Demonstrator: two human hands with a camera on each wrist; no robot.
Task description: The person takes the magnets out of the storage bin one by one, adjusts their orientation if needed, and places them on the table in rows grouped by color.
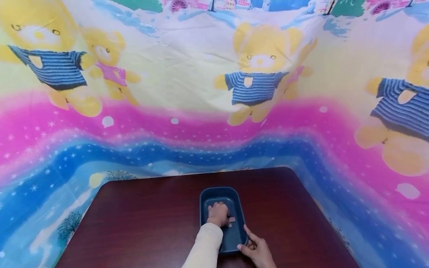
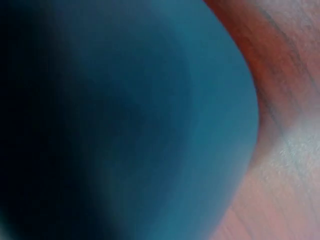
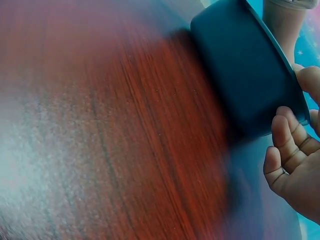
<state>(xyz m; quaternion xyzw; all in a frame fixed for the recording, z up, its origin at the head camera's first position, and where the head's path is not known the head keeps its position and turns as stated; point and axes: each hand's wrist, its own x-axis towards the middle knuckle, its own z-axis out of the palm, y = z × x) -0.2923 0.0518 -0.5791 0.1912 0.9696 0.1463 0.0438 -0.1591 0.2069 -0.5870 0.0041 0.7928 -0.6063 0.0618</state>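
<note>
A dark blue, rounded rectangular container [image 1: 223,248] stands on the table. My left hand [image 1: 218,214] is down inside it, knuckles up. A small flat pink piece [image 1: 232,219] shows between the left thumb and forefinger; its kind is too small to tell. In the left wrist view the blurred container wall [image 2: 220,115] fills most of the picture and the left fingers are hidden. My right hand [image 1: 258,250] grips the container's near right corner, thumb at the rim. In the right wrist view, the right fingers [image 3: 287,142] lie against the container's outer wall [image 3: 245,70].
The dark reddish-brown wooden table [image 1: 144,219] has rounded far corners. Behind and beside it hangs a cloth [image 1: 187,89] printed with bears in striped shirts. A cream sleeve [image 1: 204,245] covers the left forearm and crosses the container's near left side.
</note>
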